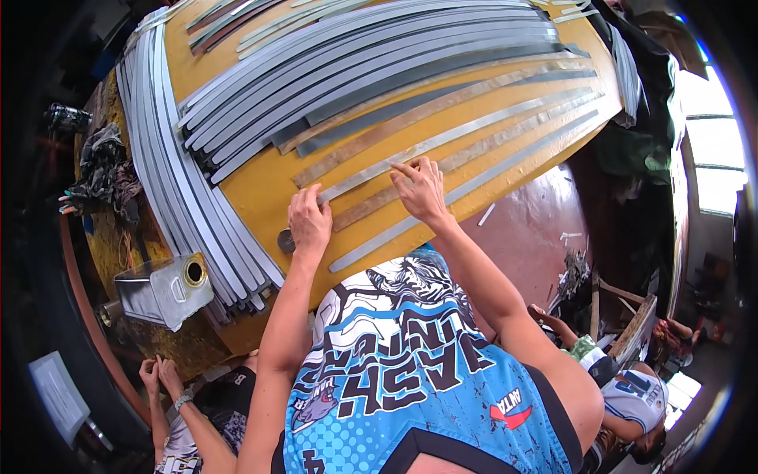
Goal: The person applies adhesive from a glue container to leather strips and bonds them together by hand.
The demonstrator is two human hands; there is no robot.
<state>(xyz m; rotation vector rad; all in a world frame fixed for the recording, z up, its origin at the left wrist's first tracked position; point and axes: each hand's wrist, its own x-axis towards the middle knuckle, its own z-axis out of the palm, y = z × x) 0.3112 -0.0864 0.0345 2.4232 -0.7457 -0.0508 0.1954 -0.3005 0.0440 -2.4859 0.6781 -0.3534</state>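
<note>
A long, thin grey strip lies lengthwise on the yellow table. At its near left end is my left hand, with thumb and forefinger closed on the tip. My right hand is farther along the same strip, its bent forefinger and thumb at the strip's two edges. Just nearer to me runs a stained brown strip, partly covered by my right hand. Another grey strip lies along the table's front edge, below both hands. Beside my left wrist sits a small dark round object.
Pale strips lie in rows behind my hands, and more hang down the table's left side. A metal can stands at left. Another person's hands are lower left; a seated person is lower right.
</note>
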